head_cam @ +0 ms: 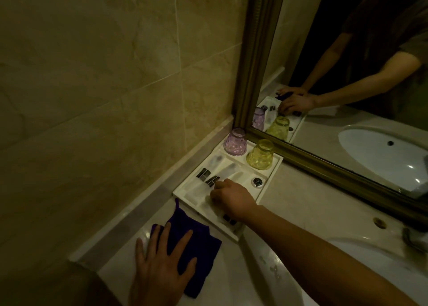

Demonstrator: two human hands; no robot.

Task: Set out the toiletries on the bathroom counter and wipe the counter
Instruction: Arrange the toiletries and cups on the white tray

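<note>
Left hand (162, 266) presses flat, fingers spread, on the folded purple cloth (201, 257) on the counter (289, 190). Right hand (231, 199), fingers curled, pinches a translucent black-labelled packet (218, 215) inside the white compartment tray (184, 191).

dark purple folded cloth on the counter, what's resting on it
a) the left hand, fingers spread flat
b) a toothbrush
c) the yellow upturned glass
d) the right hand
a: the left hand lies flat with spread fingers on the dark purple folded cloth; the right hand is at the white compartment tray.
</note>
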